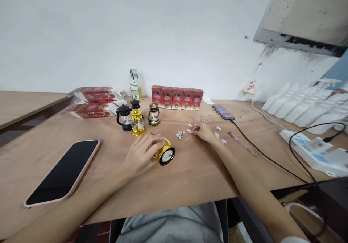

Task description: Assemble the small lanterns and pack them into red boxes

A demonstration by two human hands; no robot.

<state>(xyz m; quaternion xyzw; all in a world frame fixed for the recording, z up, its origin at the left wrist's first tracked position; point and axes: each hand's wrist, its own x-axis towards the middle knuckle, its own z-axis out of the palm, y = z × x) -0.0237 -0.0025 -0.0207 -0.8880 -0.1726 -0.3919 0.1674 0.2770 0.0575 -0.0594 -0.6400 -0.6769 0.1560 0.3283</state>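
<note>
My left hand is closed around a small gold lantern that lies on its side on the wooden table, its round base facing me. My right hand rests on the table farther back, fingers stretched towards a small heap of button cells. Its fingertips touch the table beside a loose cell, and nothing is visibly held. Three upright mini lanterns, a black one, a gold one and a dark bronze one, stand behind my left hand.
A phone with a pink case lies at the front left. Red boxes line the back; flattened ones lie at the left. Small white parts, a screwdriver, a black cable, a power strip and white bottles fill the right.
</note>
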